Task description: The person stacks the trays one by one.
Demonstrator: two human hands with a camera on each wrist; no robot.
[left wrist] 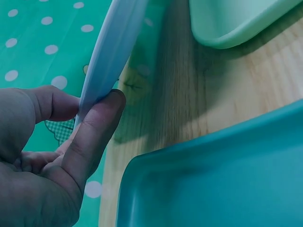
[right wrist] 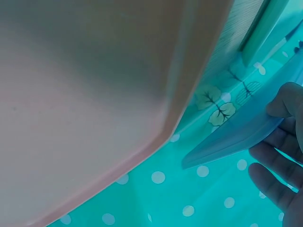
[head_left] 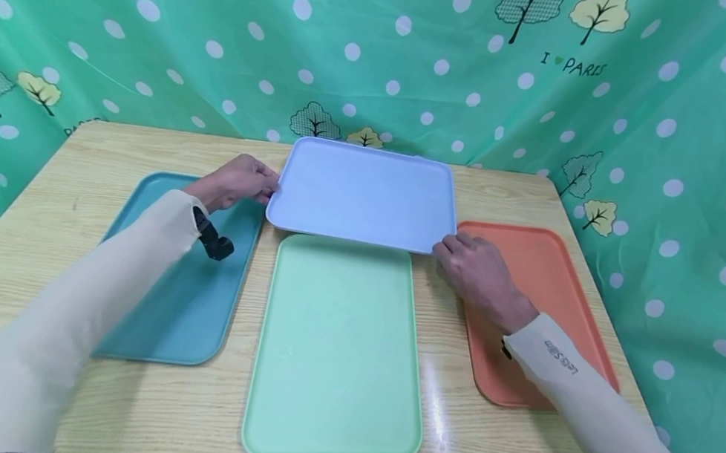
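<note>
A pale blue tray (head_left: pixel 367 193) is held above the far middle of the wooden table (head_left: pixel 436 407), its near edge over the far end of a mint green tray (head_left: pixel 338 351). My left hand (head_left: pixel 237 181) pinches the blue tray's left edge (left wrist: pixel 106 61) between thumb and fingers. My right hand (head_left: pixel 475 269) grips its near right corner (right wrist: pixel 232 139), thumb on top and fingers beneath. A teal tray (head_left: pixel 192 312) lies under my left forearm, and an orange tray (head_left: pixel 552 278) lies under my right wrist.
A green polka-dot curtain (head_left: pixel 383 49) with trees and "I love PARIS" print closes off the back and both sides of the table. Bare wood shows between the trays and along the front edge.
</note>
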